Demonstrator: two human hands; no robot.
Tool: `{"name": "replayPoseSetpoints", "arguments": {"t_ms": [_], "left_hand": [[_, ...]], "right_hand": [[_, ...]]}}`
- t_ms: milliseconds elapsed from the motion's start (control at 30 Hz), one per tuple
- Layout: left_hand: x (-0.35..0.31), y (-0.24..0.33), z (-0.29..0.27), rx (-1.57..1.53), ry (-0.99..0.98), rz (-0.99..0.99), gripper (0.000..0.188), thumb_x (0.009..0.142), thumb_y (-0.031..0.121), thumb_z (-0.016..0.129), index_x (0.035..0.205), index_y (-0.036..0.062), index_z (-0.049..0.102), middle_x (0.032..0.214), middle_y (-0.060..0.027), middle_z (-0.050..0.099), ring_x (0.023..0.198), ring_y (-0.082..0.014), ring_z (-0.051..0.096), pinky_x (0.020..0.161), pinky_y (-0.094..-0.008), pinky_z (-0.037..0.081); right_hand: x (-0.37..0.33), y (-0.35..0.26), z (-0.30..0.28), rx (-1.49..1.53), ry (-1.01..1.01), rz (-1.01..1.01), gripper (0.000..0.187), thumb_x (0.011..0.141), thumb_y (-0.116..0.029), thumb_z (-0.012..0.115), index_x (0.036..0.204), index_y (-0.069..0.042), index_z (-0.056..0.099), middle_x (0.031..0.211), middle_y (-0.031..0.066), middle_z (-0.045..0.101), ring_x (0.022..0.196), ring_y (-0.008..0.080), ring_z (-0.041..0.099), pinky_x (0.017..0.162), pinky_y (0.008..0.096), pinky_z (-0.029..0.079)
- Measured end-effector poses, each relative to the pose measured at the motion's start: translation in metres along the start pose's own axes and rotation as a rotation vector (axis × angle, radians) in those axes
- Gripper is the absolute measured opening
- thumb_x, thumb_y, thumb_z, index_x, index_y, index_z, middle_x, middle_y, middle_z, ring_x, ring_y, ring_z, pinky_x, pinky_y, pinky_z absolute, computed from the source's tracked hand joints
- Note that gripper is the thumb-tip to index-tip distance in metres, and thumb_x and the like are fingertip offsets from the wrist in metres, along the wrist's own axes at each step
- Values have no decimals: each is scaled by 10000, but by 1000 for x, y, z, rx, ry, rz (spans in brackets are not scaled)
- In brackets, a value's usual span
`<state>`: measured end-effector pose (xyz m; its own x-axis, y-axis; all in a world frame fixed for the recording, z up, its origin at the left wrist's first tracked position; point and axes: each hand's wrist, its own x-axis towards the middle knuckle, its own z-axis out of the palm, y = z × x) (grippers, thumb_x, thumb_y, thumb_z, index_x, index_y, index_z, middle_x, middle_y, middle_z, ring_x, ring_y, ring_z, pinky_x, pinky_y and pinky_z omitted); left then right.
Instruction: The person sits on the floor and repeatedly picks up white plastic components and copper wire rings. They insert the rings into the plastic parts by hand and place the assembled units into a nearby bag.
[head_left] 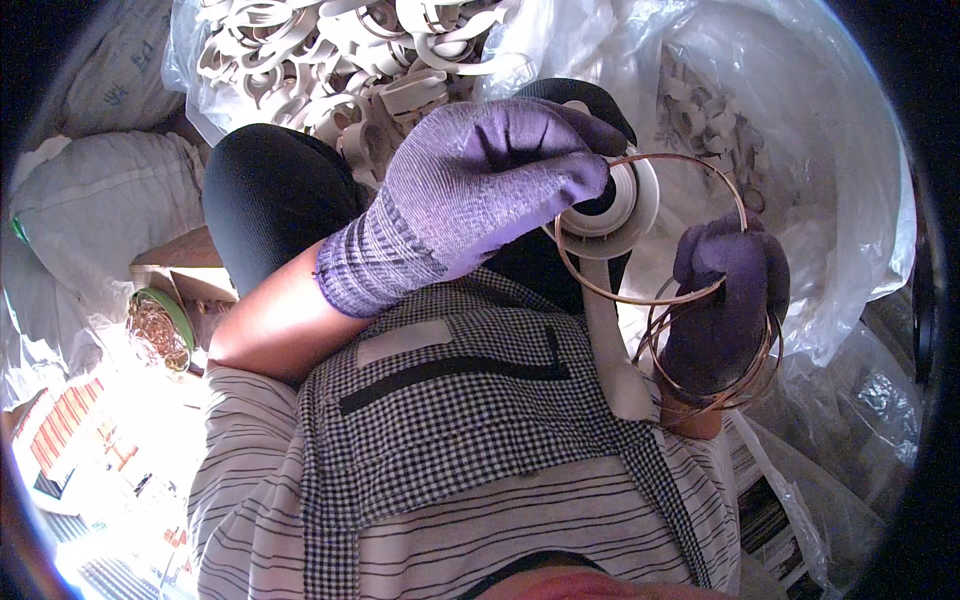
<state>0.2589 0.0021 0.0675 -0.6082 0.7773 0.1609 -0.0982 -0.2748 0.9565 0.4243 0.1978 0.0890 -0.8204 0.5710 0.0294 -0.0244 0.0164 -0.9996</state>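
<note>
Now, left hand [490,175] pinches narrowly on the copper-coloured wire loop [640,302] | right hand [725,300] curls closed on its right side | loop spans between them, crossing above the white piece [603,325], handle pointing apron-ward [440,420]

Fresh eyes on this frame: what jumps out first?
Probably the copper-coloured wire loop right of centre, held between the purple-gloved left hand and right hand. Next, more thin wire rings hanging around the right hand and wrist, and a white part with a round head and long handle behind the loop. At the top, a heap of white curved pieces in clear plastic.
</note>
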Motion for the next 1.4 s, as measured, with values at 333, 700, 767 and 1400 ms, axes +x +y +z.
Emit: {"name": "replayPoseSetpoints", "arguments": {"t_ms": [333, 700, 767, 1400], "left_hand": [[5, 0, -5, 297, -68, 120, 55, 867, 51, 730, 881, 16, 691, 1024, -133, 680, 1089, -266, 631, 965, -389, 486], [5, -19, 4, 806, 190, 229, 89, 917, 88, 700, 995, 46, 693, 998, -108, 692, 889, -257, 681, 796, -347, 542], [1, -20, 8, 774, 239, 176, 115, 911, 68, 692, 1022, 38, 681, 1001, -111, 690, 891, -266, 679, 795, -349, 544], [-6, -28, -6, 655, 180, 161, 270, 882, 45, 629, 1147, -1, 636, 1126, -228, 628, 1015, -400, 653, 865, -447, 550]], "right_hand": [[19, 9, 13, -383, -58, -218, 188, 844, -62, 757, 1027, -31, 727, 957, 93, 681, 905, 209, 646, 786, 313, 511], [35, 28, 32, -630, -124, -439, 135, 908, -25, 671, 1036, 21, 667, 1045, 140, 689, 928, 251, 683, 852, 334, 550], [44, 28, 30, -750, -193, -576, 133, 909, -35, 670, 1028, 24, 673, 1047, 134, 694, 935, 237, 686, 858, 330, 551], [86, 14, 22, -786, -572, -423, 277, 817, -100, 718, 1086, -56, 665, 1051, 133, 700, 944, 288, 695, 859, 396, 543]]}}
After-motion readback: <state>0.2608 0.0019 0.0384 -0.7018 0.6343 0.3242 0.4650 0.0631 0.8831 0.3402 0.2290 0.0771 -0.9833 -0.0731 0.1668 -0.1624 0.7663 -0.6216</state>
